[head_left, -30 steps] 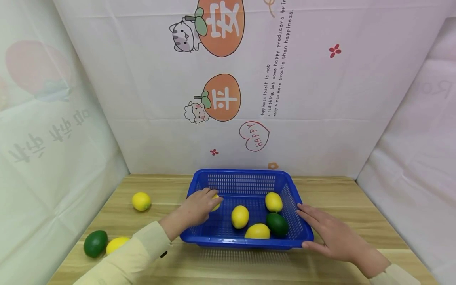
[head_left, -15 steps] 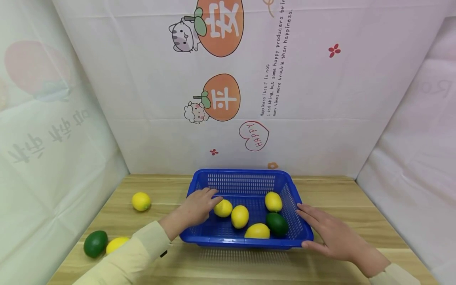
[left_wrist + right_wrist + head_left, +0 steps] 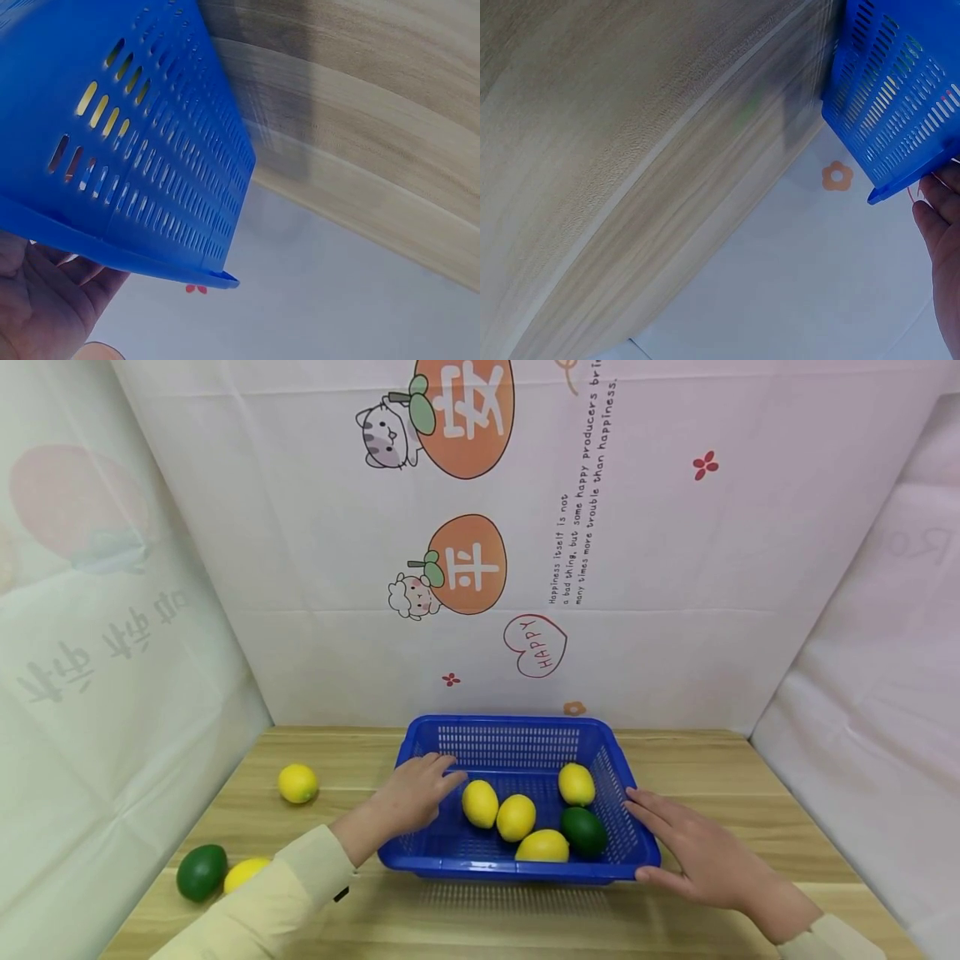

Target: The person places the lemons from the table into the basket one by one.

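A blue plastic basket (image 3: 442, 865) with slotted walls stands in the middle of the table. Several yellow lemons lie inside, among them a left one (image 3: 480, 803) leaning close to its neighbour (image 3: 517, 817). Beside the basket's right wall is a dark green oval fruit (image 3: 583, 832). My left hand (image 3: 415, 793) reaches over the left rim with relaxed fingers and nothing in them, just left of the leftmost lemon. Outstretched fingers of my right hand (image 3: 693, 852) rest on the right rim. The left wrist view shows the left hand (image 3: 49, 300) beyond the basket's slotted side wall (image 3: 172, 150).
On the wooden table (image 3: 352, 760) to the left lie a lemon (image 3: 297, 783), a dark green oval fruit (image 3: 202, 872) and another lemon (image 3: 244, 873) partly behind the left sleeve (image 3: 270, 893). White printed cloth (image 3: 637, 543) hangs behind and at both sides.
My left hand has let go of a lemon, which rolled right and forward in the basket. The neighbouring lemon has shifted slightly right. The right hand has kept its place on the rim.
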Tool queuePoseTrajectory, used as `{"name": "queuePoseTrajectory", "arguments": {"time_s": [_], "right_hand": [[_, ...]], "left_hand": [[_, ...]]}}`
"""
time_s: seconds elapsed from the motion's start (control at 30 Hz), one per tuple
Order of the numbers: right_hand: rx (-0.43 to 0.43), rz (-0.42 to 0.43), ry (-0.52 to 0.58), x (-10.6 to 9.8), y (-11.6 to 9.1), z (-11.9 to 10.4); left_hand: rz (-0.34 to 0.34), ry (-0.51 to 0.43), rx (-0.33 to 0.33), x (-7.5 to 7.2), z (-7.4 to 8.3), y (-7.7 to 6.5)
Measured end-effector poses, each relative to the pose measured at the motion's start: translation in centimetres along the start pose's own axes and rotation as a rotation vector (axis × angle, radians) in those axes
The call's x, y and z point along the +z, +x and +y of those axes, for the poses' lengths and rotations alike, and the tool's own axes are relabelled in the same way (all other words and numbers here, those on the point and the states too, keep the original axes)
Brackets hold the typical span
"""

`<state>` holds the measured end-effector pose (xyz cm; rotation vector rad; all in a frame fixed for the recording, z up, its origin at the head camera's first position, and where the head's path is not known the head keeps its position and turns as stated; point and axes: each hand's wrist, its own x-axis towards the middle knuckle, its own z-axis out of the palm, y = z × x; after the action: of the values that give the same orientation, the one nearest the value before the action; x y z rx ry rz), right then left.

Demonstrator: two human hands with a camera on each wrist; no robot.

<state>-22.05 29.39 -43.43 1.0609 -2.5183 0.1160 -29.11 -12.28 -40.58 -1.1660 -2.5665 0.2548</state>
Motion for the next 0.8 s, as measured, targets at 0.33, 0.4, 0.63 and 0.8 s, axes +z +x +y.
{"name": "queuePoseTrajectory", "arguments": {"time_s": [0.33, 0.4, 0.63, 0.8], "right_hand": [[0.006, -0.006, -0.005, 0.1, -0.1, 0.0], [0.005, -0.004, -0.002, 0.1, -0.1, 0.0], [0.001, -0.002, 0.003, 0.0, 0.0, 0.0], [0.004, -0.005, 0.011, -0.1, 0.1, 0.0]], "left_hand": [[0.003, -0.009, -0.014, -0.5, 0.1, -0.2], [0.013, -0.013, -0.010, -0.6, 0.0, -0.3], [0.039, -0.007, -0.028, -0.9, -0.4, -0.5], [0.054, -0.039, -0.038, -1.5, -1.1, -0.8]]}}
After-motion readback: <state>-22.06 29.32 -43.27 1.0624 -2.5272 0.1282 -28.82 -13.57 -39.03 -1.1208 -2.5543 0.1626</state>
